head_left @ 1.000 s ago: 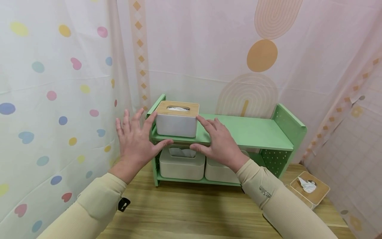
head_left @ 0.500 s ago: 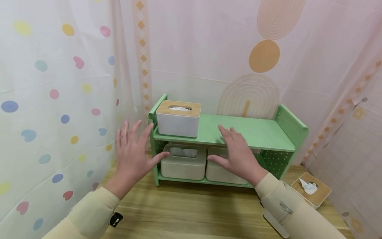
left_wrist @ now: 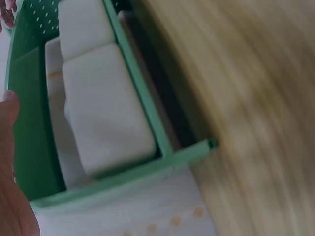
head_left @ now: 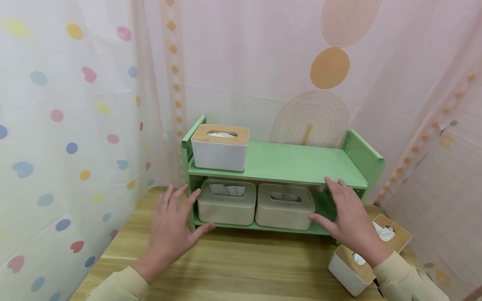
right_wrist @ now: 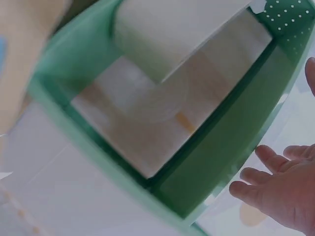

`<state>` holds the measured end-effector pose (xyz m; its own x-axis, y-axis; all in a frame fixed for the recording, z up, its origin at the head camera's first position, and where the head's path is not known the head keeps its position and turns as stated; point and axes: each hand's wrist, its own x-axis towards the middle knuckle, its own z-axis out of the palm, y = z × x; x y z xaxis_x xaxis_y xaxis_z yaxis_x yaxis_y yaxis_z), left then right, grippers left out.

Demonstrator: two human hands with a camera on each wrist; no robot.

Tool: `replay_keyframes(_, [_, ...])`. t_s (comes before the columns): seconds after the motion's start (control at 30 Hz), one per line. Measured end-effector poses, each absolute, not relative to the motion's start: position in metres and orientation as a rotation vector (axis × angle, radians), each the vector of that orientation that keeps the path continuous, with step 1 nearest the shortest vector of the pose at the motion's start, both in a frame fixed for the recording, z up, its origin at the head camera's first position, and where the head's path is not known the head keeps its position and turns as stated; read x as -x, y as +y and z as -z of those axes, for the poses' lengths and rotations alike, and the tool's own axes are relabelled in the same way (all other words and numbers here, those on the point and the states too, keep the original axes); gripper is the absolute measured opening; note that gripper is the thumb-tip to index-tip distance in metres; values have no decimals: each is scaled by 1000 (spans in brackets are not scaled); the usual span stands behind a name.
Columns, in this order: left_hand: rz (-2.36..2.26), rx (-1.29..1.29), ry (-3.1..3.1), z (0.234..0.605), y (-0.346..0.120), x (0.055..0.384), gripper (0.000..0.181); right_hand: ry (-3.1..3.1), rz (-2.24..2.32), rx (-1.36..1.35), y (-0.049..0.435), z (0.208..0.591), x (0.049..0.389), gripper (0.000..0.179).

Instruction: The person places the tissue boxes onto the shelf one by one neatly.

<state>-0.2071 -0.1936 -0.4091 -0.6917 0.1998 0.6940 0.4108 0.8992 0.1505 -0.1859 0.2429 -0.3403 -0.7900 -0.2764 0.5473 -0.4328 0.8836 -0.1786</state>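
Observation:
On the left end of the green shelf's top board [head_left: 293, 161] stands a white tissue box [head_left: 219, 154] with a wooden lid. Two beige tissue boxes, one on the left [head_left: 226, 209] and one on the right [head_left: 285, 213], sit side by side on the lower board. My left hand [head_left: 173, 223], fingers spread and holding nothing, is in front of the shelf's left end. Near the right end, my right hand [head_left: 348, 217] is likewise spread and holds nothing. Its forearm overlaps two more wood-lidded boxes, the nearer one [head_left: 348, 271] and the farther one [head_left: 399, 238].
The shelf's raised right side panel [head_left: 363, 156] and left side panel [head_left: 193, 136] bound the top board. Under it all lies a wood-grain table [head_left: 241, 267]. Patterned curtains [head_left: 75, 167] hang on the left, behind and on the right.
Both hands have left the white tissue box and come down toward me. The right hand has swung well to the right, uncovering the right beige box. The white box stays on the top board.

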Motion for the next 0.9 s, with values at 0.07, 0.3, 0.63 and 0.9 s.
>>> replay_keyframes(0.07, [378,466,-2359,416,-187,204,98,-2520,-400,-508,252,345,179,104])
replay_keyframes(0.3, [376,590,-2372,442,-164,194,86,-2584,-352,-452,284,368,161,103])
replay_keyframes(0.63, [465,727,-2645,464,-140,177,75,-2933,-348,-423,355,400,155,110])
replay_keyframes(0.9, [521,794,-2693,477,-141,170,70,-3061,-350,-472,387,411,156,123])
